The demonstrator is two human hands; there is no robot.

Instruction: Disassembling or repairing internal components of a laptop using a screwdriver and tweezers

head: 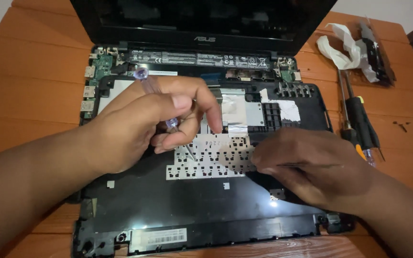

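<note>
An opened black laptop (192, 210) lies on a wooden table, its screen tilted up at the back. A black inner cover with a silvery keyboard backing plate (211, 160) lies flipped over its base. My left hand (139, 126) grips a small screwdriver (145, 76) with a clear purple handle, the thin shaft tip touching the plate. My right hand (311, 162) rests palm down on the plate's right edge, fingers pressed together on it. The green circuit board (102, 62) and the long battery (201, 59) show along the hinge.
Two screwdrivers (359, 122) with black handles lie on the table to the right of the laptop. Behind them sits a white ribbon cable (342, 50) beside a black part (376, 52). A few small screws (401, 125) lie at the far right.
</note>
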